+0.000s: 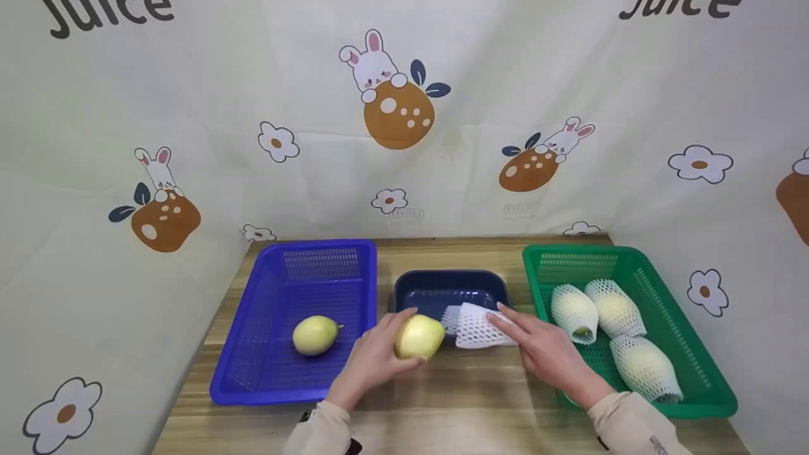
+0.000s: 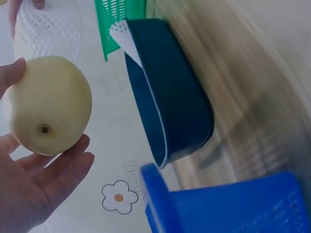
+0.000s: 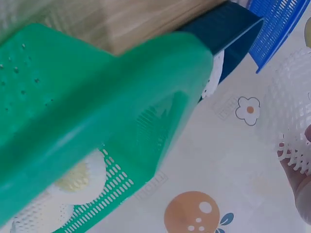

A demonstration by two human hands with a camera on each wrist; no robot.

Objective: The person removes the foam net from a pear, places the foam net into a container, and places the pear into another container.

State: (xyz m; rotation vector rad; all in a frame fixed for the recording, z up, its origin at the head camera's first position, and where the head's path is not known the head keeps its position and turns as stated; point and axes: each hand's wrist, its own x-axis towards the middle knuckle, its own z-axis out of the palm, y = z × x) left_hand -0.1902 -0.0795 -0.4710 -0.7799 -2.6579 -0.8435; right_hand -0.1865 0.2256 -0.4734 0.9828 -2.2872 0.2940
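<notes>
My left hand [image 1: 373, 357] grips a yellow-green pear [image 1: 419, 338] with thumb and fingers around its sides. In the left wrist view the small dark eye of this pear [image 2: 53, 104] faces the camera. My right hand [image 1: 551, 351] holds a white foam net sleeve [image 1: 478, 328] by its right end, with the other end turned toward the pear. Whether the pear touches the sleeve cannot be made out. Both hands are above the near edge of a dark blue tray [image 1: 452, 275], in which more white netting [image 1: 450, 318] shows.
At the left, a blue basket [image 1: 243, 354] contains one bare pear [image 1: 315, 335]. A green basket [image 1: 686, 322] on the right has several pears in foam nets [image 1: 646, 368]. A wooden table [image 1: 455, 411] carries everything, with a printed cloth [image 1: 468, 164] behind.
</notes>
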